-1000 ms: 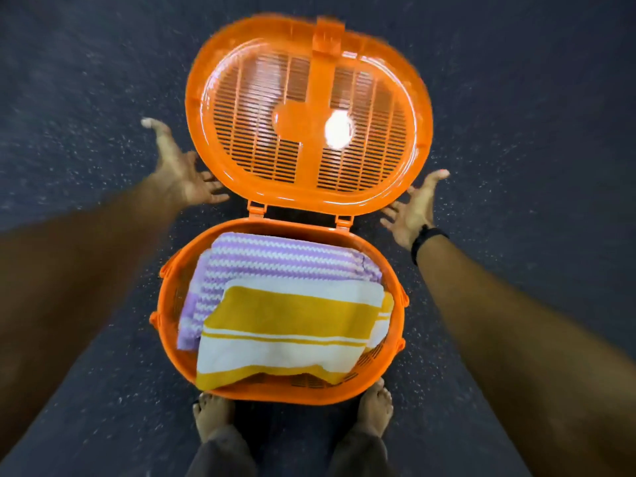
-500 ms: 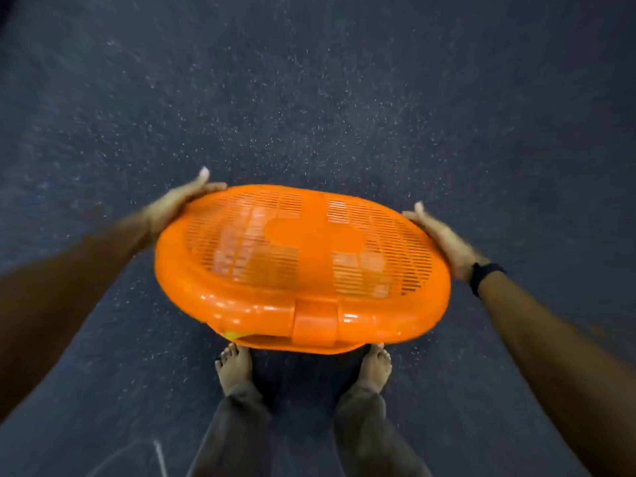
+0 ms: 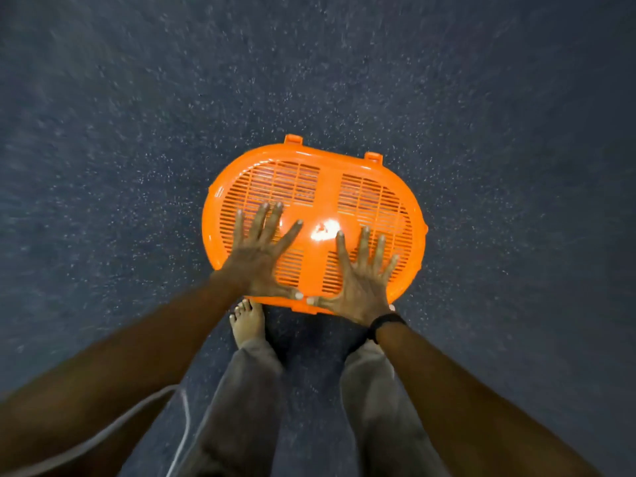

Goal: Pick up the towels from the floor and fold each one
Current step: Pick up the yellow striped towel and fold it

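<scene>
Closed now, the orange slatted plastic basket lid takes both flat, spread hands, left and right, gripping nothing; folding seems finished.

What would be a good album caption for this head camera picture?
Both open hands, left hand and right hand, press on the closed slatted lid of an orange oval plastic basket on dark speckled floor.

No readable text, label, brand, number or sign anywhere.
</scene>
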